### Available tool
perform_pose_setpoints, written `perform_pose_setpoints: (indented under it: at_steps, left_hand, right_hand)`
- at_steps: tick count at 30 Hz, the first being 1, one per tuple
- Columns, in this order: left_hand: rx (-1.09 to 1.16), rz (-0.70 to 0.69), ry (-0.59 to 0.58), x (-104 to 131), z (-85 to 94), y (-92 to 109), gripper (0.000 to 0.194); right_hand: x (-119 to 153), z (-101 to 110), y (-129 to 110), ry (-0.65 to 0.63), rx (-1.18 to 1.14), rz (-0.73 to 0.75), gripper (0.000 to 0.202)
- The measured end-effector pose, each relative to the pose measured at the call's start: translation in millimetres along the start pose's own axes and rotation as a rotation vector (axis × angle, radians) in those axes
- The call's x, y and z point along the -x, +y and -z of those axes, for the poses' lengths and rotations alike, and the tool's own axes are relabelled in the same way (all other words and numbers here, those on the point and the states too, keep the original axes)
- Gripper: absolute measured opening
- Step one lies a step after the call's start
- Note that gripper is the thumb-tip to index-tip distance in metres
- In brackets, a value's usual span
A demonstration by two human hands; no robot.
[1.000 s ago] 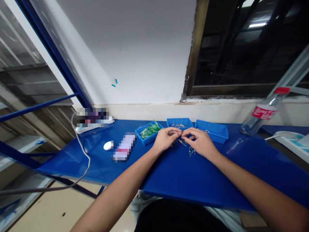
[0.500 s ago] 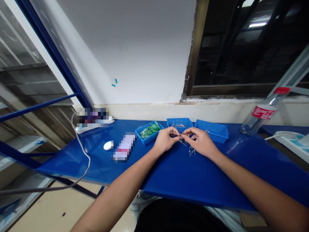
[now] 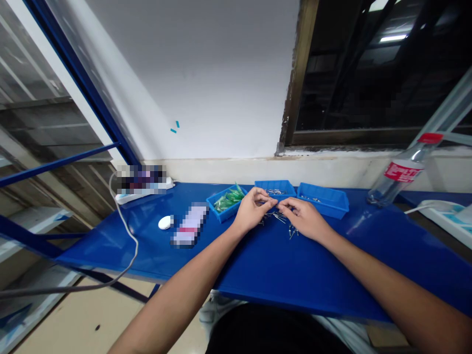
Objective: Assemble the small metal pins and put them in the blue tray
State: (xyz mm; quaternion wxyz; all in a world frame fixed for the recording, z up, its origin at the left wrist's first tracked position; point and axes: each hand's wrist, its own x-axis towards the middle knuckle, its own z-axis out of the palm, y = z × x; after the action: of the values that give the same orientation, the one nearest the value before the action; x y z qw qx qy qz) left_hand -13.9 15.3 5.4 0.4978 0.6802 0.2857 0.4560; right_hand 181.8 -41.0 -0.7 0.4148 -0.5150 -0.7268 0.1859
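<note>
My left hand [image 3: 253, 209] and my right hand [image 3: 301, 215] are raised over the blue table, fingertips almost meeting. Thumb and forefinger of each are pinched together; whatever sits between them is too small to make out. Under and between the hands lies a loose pile of thin metal pins, perhaps rivets [image 3: 280, 216], with several more [image 3: 293, 231] just below my right hand. Behind the hands stands a blue bin [image 3: 275, 183] with similar metal pieces. A second blue bin [image 3: 332, 204] on the right holds a few small metal pieces.
Left of my hands, a blue bin [image 3: 221, 216] holds green plastic packets [image 3: 229, 199]. A blurred phone-like object [image 3: 190, 226] and a white round object [image 3: 165, 222] lie farther left. A clear bottle [image 3: 400, 177] with a red cap stands at right. A grey cable [image 3: 134, 246] hangs over the left edge.
My left hand has lifted slightly and my right hand has lowered a little. The fingertips have drawn a bit apart, uncovering more of the metal pile.
</note>
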Motion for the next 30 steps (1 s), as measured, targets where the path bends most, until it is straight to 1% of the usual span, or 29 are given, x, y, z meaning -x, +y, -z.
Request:
perform_pose_setpoints:
  at_steps: [2, 4, 7, 9, 11, 13, 16, 18, 22, 26, 30]
  left_hand:
    - [0.023, 0.026, -0.017, 0, 0.3, -1, 0.042]
    - [-0.028, 0.025, -0.036, 1, 0.5, 0, 0.044]
    - [-0.265, -0.041, -0.059, 3, 1.6, 1, 0.044]
    - [-0.468, -0.114, -0.098, 4, 3.0, 0, 0.035]
    - [-0.643, -0.184, -0.153, 5, 4.4, -1, 0.027]
    - [-0.754, -0.228, -0.203, 5, 5.6, -4, 0.026]
    - [-0.808, -0.25, -0.253, 5, 6.7, -8, 0.031]
    - [-0.819, -0.257, -0.29, 5, 7.1, -10, 0.031]
    - [-0.844, -0.261, -0.349, 4, 7.5, -10, 0.024]
    - [-0.89, -0.248, -0.34, 5, 8.0, -7, 0.02]
    - [-0.909, -0.24, -0.315, 5, 8.7, -7, 0.018]
  right_hand:
    - [0, -2, 2, -0.081, -0.045, -0.029, 0.029]
    - [-1, -2, 5, -0.099, -0.126, -0.081, 0.028]
    - [-3, 0, 9, -0.027, -0.237, -0.145, 0.031]
    - [-6, 3, 12, 0.007, -0.264, -0.172, 0.035]
    - [-10, 4, 15, 0.014, -0.273, -0.191, 0.039]
    - [-14, 5, 18, 0.03, -0.295, -0.224, 0.042]
    - [-18, 5, 19, 0.08, -0.336, -0.297, 0.048]
    - [-19, 5, 19, 0.098, -0.329, -0.325, 0.051]
    - [-14, 6, 15, 0.071, -0.247, -0.283, 0.049]
    - [-7, 4, 8, 0.03, -0.175, -0.234, 0.045]
    - [-3, 2, 3, 0.017, -0.14, -0.21, 0.042]
